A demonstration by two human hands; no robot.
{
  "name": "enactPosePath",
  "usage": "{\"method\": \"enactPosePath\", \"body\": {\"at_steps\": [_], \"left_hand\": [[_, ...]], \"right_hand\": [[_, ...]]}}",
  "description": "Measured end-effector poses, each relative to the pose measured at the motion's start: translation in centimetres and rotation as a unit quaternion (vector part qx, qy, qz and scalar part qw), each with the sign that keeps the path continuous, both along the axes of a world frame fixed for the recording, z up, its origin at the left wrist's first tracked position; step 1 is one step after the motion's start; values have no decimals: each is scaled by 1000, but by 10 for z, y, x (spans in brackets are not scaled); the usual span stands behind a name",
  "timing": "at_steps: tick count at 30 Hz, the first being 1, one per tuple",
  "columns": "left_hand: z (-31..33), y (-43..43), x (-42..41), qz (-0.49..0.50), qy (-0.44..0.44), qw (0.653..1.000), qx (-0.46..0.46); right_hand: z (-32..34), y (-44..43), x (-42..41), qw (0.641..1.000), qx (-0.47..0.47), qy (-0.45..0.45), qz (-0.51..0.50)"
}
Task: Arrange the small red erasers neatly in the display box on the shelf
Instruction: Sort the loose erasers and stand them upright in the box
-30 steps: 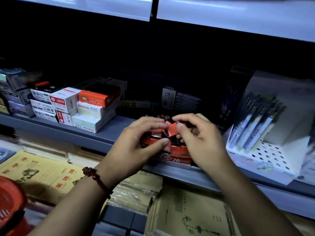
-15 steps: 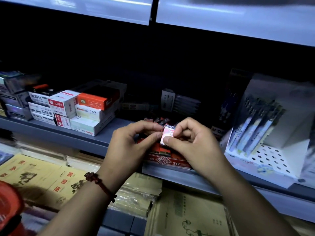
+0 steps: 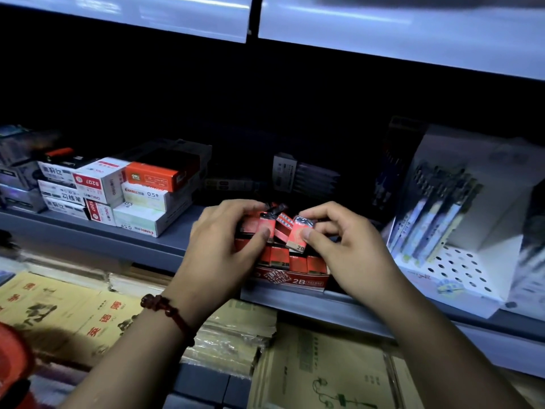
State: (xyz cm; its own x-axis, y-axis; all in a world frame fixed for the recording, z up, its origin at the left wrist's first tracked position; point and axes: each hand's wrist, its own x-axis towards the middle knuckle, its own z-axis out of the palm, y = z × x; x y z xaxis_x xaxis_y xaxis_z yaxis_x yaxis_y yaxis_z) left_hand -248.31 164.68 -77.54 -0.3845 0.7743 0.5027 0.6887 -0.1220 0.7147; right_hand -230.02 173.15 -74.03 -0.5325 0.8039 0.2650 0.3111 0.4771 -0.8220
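On the grey shelf (image 3: 118,240), right at its front lip, the red display box (image 3: 295,281) is sitting with its printed front wall almost flush to the edge, leaving no ledge before it. Bare shelf is lying open to its left as far as the stacked stationery boxes (image 3: 141,199). To its right the white pen stand (image 3: 460,273) is standing near, leaving less room on that side.

Two hands are working above the box. The right grip (image 3: 351,252) is pinching one red eraser (image 3: 298,236) marked 2B between thumb and forefinger, holding it tilted over the middle of the box. The left grip (image 3: 224,246) is clasping a second eraser (image 3: 261,227), thumb pressing on its face and fingers curling over its top. Between these two a third eraser (image 3: 283,225) is leaning, just beside both.

Inside the box a front row of erasers (image 3: 298,262) is standing upright, side by side. Three are showing plainly; the hands are hiding the rest, so I cannot give the full count.

One beaded bracelet (image 3: 168,308) is circling the left wrist. Below the shelf, yellow exercise books (image 3: 59,314) are lying flat.
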Motion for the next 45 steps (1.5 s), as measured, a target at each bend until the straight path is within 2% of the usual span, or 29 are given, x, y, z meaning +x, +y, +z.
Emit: {"method": "enactPosePath", "body": {"at_steps": [6,13,18,20,25,29,34,41,45], "left_hand": [[5,2,-4,-22,-4,998,-56],[-4,9,-11,-32,-62,998,-12],[-3,11,-12,-48,-93,994,22],[-2,13,-12,-52,-115,992,23],[17,16,-4,-76,-158,983,52],[25,18,6,-113,-217,966,81],[21,18,10,-151,-291,940,91],[3,7,-4,-154,-145,976,48],[-8,5,-5,-124,80,989,-12]], "right_hand": [[5,1,8,1000,-4,-29,-5],[-3,-6,11,999,-24,-21,-7],[-9,-7,11,989,52,-133,-33],[-9,-9,9,987,59,-146,-42],[-8,-17,-6,991,76,-62,-96],[-1,-30,-20,995,35,56,-68],[14,-21,-22,998,26,61,-17],[-8,-5,15,991,16,103,-84],[-19,6,25,994,-4,84,-69]]}}
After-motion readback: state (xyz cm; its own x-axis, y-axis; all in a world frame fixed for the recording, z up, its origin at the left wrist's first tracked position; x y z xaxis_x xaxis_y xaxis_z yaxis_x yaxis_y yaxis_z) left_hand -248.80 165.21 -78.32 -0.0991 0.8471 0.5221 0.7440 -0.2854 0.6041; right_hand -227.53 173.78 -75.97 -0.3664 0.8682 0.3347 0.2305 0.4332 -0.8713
